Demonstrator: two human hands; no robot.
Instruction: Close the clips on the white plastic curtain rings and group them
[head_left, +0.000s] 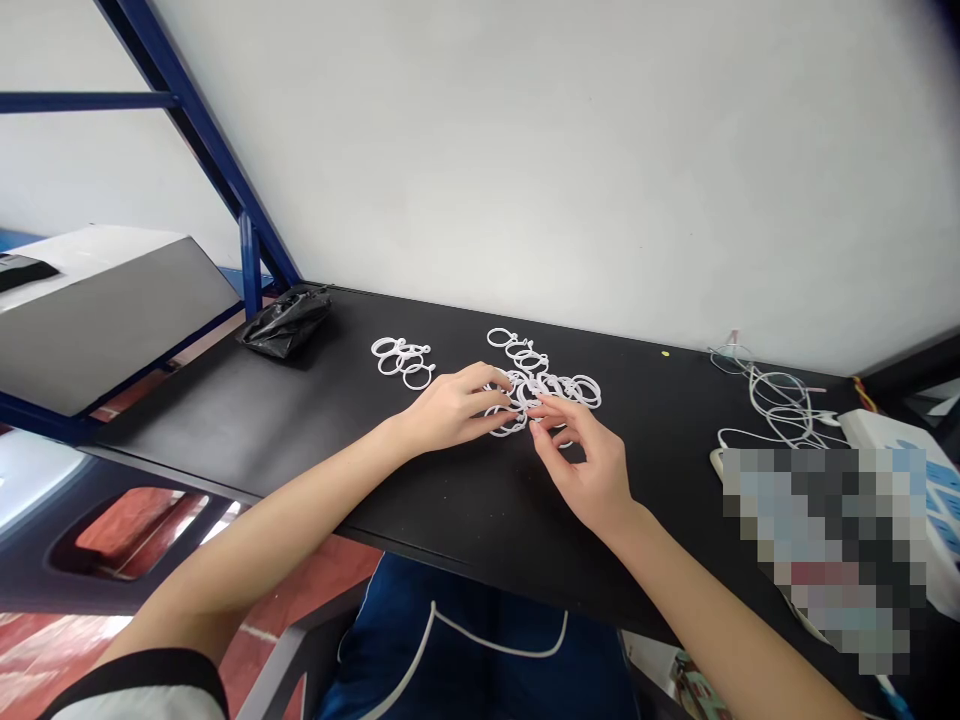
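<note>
Several thin white plastic rings with small eyelets, like curtain rings, lie in an overlapping pile on the black tabletop. Over the pile's left side reaches my left hand, its fingers stretched out and apart, with the fingertips among the rings. My right hand comes in from the right; its thumb and forefinger nearly meet at the pile's front edge, the other fingers curled. What lies between those fingertips is too small to make out. A smaller group of white rings lies apart, left of the pile. Both hands partly hide the pile.
A crumpled black plastic bag sits at the table's back left. On the right are a tangled white cable, a white box-like item with blue markings and a blurred-out object. A pale wall stands behind the black table.
</note>
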